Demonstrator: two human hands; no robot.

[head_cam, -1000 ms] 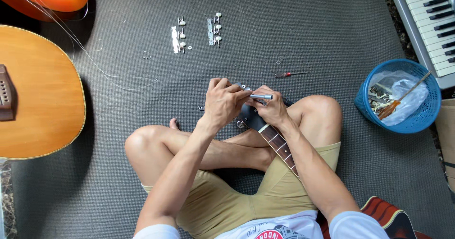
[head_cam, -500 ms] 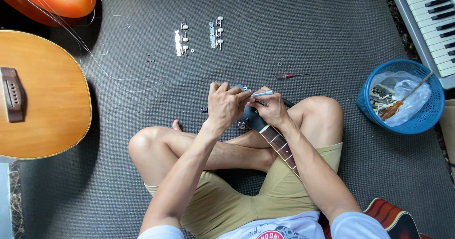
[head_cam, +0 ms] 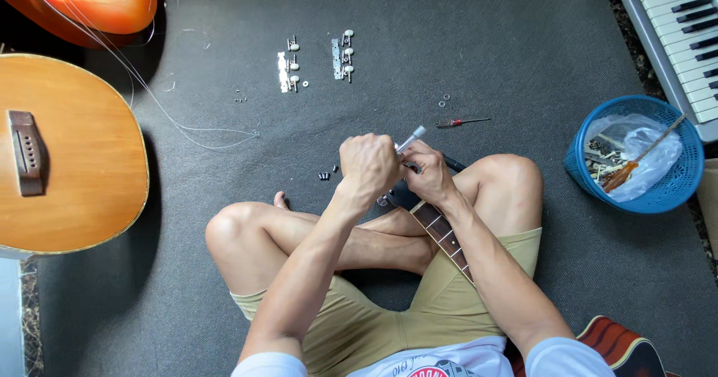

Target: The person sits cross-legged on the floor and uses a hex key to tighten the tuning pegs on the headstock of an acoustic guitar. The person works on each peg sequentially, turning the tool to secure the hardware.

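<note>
Dark grey carpet floor (head_cam: 523,48) strewn with tuner strips (head_cam: 342,54), blue basket (head_cam: 598,190) aside; left hand (head_cam: 368,166) fisted, right hand (head_cam: 428,173) gripping silver tool (head_cam: 410,138) over guitar headstock (head_cam: 404,195).

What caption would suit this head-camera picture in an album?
Seated cross-legged, a person's left hand and right hand work a silver tool at a guitar's headstock.

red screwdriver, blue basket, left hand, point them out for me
red screwdriver (head_cam: 451,123), head view, on its red handle
blue basket (head_cam: 673,197), head view, on its lower right rim
left hand (head_cam: 368,166), head view, on the back of the closed fist
</note>
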